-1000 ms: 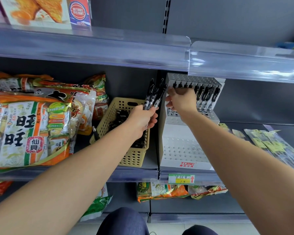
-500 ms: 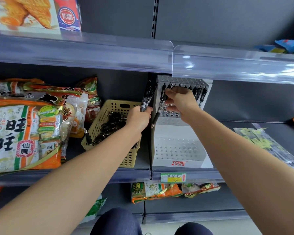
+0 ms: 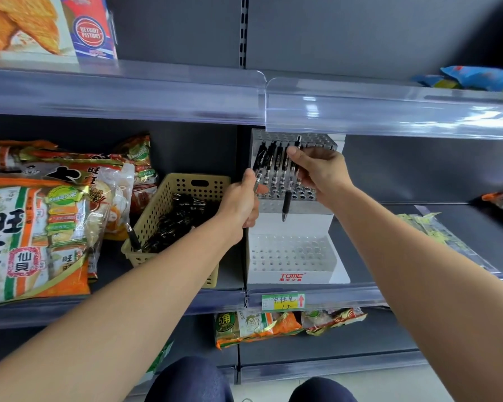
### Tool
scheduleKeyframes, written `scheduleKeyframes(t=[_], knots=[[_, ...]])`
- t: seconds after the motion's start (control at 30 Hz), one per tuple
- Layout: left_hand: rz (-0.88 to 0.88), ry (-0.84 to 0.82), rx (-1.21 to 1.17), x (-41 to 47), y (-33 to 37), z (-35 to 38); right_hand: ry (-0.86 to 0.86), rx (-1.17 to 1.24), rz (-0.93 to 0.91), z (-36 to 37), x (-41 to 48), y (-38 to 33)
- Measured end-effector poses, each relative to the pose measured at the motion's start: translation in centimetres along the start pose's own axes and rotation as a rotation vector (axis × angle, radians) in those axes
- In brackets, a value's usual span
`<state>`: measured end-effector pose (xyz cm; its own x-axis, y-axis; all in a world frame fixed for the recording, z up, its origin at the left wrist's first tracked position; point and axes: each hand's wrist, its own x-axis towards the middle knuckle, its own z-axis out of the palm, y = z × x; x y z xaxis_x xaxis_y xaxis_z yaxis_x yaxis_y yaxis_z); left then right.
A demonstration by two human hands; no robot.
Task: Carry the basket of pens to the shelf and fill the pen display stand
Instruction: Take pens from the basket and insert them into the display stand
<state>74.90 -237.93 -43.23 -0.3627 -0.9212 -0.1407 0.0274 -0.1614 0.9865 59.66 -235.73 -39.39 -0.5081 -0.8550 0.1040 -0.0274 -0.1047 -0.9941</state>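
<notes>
- The left hand [image 3: 240, 206] is closed in a fist around the lower ends of a few black pens [image 3: 269, 165], which fan upward in front of the top tier of the pen stand.
- The right hand [image 3: 321, 172] pinches a single pen [image 3: 286, 203] between thumb and fingers. The pen hangs tip down against the upper tier.
- The pen stand [image 3: 291, 256] is white and stepped, with rows of holes, and sits on the shelf [image 3: 157, 306] just right of the basket.
- The basket [image 3: 160, 210] is tan and perforated, and it stands on the same shelf with a heap of loose pens [image 3: 183, 216] inside.
- Snack bags [image 3: 32, 227] lie to the left of the basket.
- A price tag [image 3: 282, 301] is on the shelf edge below the stand.
</notes>
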Motion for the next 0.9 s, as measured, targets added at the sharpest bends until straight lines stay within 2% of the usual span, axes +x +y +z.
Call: scheduleKeyframes(t=[0.33, 0.63, 0.9], knots=[[-0.021, -0.052, -0.033, -0.2, -0.1, 1.7, 0.016, 0.041, -0.015, -2.1, 0.6, -0.5], [-0.024, -0.025, -0.046, -0.1, 0.0, 2.7, 0.131, -0.039, -0.082, -3.7, 0.6, -1.3], [-0.023, -0.029, -0.061, -0.3, 0.2, 3.2, 0.181, 0.026, -0.058, -4.1, 1.2, -0.8]])
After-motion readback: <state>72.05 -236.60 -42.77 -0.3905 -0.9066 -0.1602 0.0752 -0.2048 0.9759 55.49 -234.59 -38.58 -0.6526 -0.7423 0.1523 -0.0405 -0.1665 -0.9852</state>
